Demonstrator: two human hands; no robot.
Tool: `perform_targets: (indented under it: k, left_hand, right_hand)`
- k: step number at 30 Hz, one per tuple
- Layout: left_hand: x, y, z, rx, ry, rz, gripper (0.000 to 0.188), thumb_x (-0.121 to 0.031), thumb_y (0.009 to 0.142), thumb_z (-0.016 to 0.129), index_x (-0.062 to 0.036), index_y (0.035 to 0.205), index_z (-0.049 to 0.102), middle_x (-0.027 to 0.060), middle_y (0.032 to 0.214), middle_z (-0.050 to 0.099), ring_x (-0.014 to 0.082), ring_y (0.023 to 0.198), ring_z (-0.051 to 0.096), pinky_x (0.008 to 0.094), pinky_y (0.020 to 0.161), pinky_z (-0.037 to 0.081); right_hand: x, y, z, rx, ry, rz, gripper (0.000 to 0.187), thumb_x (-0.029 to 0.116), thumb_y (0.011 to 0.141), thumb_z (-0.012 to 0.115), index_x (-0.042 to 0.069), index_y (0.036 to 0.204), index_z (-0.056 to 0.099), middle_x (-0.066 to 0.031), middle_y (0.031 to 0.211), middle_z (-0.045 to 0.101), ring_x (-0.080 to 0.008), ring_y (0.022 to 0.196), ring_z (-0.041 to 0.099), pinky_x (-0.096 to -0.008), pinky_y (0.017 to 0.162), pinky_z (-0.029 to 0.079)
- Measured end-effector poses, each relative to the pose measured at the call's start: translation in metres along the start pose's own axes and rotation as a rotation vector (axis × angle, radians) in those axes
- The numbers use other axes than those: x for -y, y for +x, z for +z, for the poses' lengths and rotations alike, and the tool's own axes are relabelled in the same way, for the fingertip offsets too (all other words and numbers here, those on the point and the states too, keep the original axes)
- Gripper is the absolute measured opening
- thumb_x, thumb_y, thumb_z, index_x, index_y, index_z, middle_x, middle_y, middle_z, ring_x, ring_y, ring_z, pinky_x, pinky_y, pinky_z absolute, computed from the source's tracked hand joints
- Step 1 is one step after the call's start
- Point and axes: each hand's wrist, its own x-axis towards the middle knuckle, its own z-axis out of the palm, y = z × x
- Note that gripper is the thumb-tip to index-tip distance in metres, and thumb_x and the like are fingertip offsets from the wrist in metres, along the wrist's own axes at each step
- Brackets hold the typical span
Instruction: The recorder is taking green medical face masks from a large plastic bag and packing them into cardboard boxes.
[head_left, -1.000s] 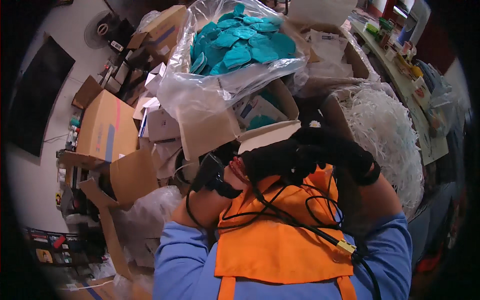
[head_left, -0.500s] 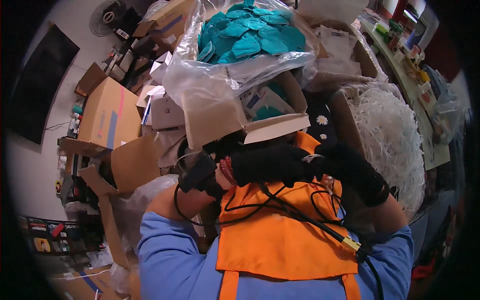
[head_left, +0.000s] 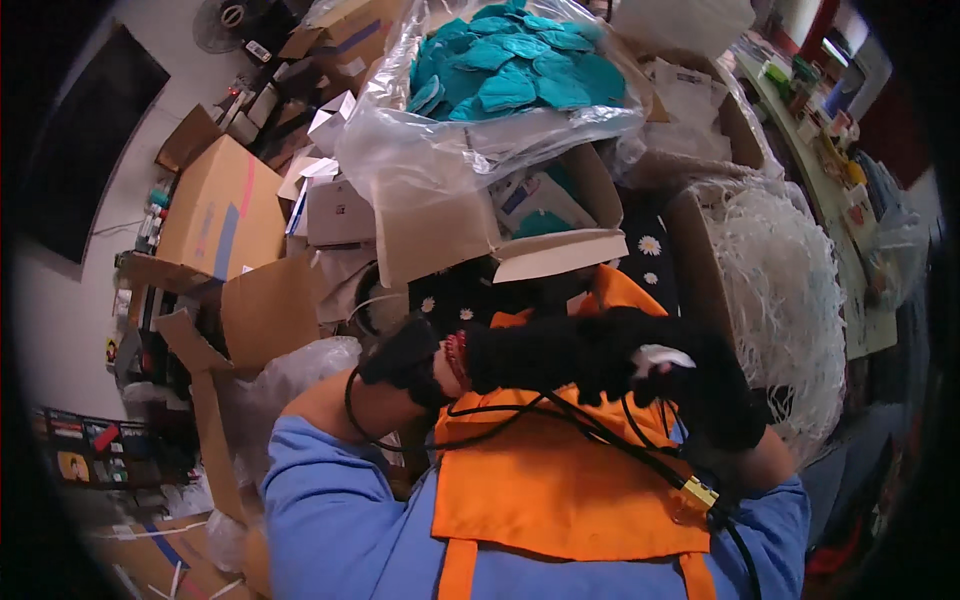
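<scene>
In a black glove, my left hand reaches across my chest, with a red bead bracelet at its wrist. My right hand, gloved in black too, meets it from the right. Between the closed fingers of both hands sits a small white object, partly covered, so its kind cannot be made out. Behind and below the hands hangs an orange apron. Black cables run across the apron from a black device strapped to my left forearm.
Ahead stands a plastic-lined box with teal fabric pads. Nearer is an open carton holding packets. To the right, a box overflows with white stringy shreds. Cardboard boxes crowd the left; a long cluttered table runs along the right.
Both hands have shifted slightly downward, and the right hand has turned. More of the small white object shows between the fingers now. The view has tilted a little.
</scene>
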Motion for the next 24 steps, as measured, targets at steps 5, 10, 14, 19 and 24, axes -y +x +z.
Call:
perform_targets:
  k: [5,10,14,19,24]
  left_hand:
    - [-0.037,-0.014,0.014,0.279,0.057,0.129,0.017,-0.015,0.092,0.058,-0.0025,0.103,0.062,0.0038,0.084,0.064,0.0129,0.071,0.06,0.0277,0.061,0.05]
    - [-0.073,-0.069,0.043,0.135,0.845,0.329,0.013,-0.021,0.086,0.061,-0.0077,0.084,0.062,0.0066,0.072,0.059,0.0222,0.064,0.059,0.0327,0.055,0.047]
    - [-0.069,-0.092,0.066,0.029,0.816,0.285,0.018,-0.024,0.084,0.062,-0.0101,0.073,0.059,0.0057,0.064,0.055,0.0236,0.061,0.058,0.0341,0.053,0.045]
    - [-0.061,-0.08,0.049,-0.035,0.681,0.355,0.013,-0.014,0.085,0.062,-0.008,0.097,0.061,0.0071,0.076,0.06,0.0206,0.068,0.062,0.0321,0.06,0.05]
    - [-0.066,-0.028,0.015,-0.065,0.259,0.022,0.027,-0.009,0.085,0.062,-0.0042,0.111,0.057,0.0066,0.083,0.061,0.0181,0.074,0.062,0.0305,0.064,0.051]
  right_hand:
    - [-0.002,-0.009,0.004,-0.013,0.126,0.087,0.032,0.026,0.087,0.064,-0.002,0.104,0.063,-0.0121,0.097,0.064,-0.0175,0.088,0.063,-0.0338,0.076,0.053]
    - [0.001,-0.017,0.004,0.046,0.079,0.134,0.032,0.026,0.089,0.062,0.0,0.107,0.062,-0.011,0.098,0.063,-0.0172,0.09,0.062,-0.0328,0.078,0.052]
    - [0.0,-0.027,0.002,0.065,0.034,0.155,0.033,0.027,0.09,0.06,0.001,0.11,0.06,-0.0102,0.098,0.063,-0.017,0.091,0.061,-0.032,0.079,0.052]
    - [0.005,-0.033,-0.002,0.121,0.002,0.178,0.033,0.027,0.092,0.058,0.002,0.113,0.059,-0.0091,0.099,0.062,-0.0168,0.094,0.06,-0.0309,0.081,0.051]
    - [-0.012,0.009,0.027,-0.192,0.476,-0.024,0.029,0.033,0.095,0.053,0.006,0.105,0.053,-0.0074,0.09,0.057,-0.0166,0.087,0.058,-0.0309,0.078,0.049]
